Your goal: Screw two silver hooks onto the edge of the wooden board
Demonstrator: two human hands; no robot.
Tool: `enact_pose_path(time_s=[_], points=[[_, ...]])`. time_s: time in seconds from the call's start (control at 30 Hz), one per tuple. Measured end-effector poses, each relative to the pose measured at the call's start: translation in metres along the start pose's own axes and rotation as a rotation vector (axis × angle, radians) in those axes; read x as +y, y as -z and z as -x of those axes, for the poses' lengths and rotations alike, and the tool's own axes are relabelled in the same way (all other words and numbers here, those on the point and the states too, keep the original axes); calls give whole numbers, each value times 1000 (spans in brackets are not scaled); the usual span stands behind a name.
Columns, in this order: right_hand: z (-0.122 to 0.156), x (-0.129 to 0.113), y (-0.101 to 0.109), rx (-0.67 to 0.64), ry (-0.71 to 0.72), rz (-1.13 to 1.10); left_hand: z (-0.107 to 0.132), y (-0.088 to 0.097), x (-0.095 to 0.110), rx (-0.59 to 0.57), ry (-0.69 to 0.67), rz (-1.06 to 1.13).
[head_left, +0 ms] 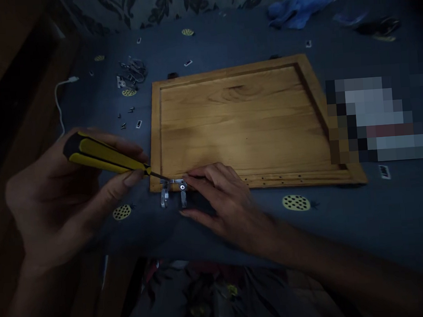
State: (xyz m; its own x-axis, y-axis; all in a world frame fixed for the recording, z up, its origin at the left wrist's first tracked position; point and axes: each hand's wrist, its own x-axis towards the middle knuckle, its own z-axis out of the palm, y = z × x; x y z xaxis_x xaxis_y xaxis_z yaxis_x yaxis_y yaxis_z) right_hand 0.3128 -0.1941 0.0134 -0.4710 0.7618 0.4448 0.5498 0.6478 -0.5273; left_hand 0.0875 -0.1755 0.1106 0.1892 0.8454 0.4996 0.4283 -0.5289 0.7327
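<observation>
In my left hand [58, 198] is a yellow and black screwdriver [106, 154], gripped by its handle. Its shaft slants down to the right, and the tip meets a metal bracket [182, 184] at the near left edge of a framed wooden panel [238, 123]. Two curved legs of the bracket stick out past that edge, and a cross-head screw shows on its right part. My right hand [225, 196] has its fingertips against the bracket's right side, with the thumb below. Several small holes run along the panel's near rail to the right of this hand.
Beyond the panel's left side lie a heap of metal parts [131, 72] and several loose screws [123, 126] on the dark blue patterned cloth [238, 229]. A white cable [59, 101] runs at the left. At the back right is a crumpled blue cloth [297, 11]; a pixelated patch hides the right.
</observation>
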Motion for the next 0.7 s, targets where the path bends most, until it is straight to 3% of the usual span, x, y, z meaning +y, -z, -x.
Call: enact_pose_path(time_s=[0.1,0.47,0.7], points=[[0,0,0,-6,-19,-4,1,-2,-5,-44,41,58],[-1,-1,1,-22,-38,-13,2,-7,-10,-140,-8,108],[-1,-1,0,-31,-51,-24,1,-9,-12,-129,-38,60]])
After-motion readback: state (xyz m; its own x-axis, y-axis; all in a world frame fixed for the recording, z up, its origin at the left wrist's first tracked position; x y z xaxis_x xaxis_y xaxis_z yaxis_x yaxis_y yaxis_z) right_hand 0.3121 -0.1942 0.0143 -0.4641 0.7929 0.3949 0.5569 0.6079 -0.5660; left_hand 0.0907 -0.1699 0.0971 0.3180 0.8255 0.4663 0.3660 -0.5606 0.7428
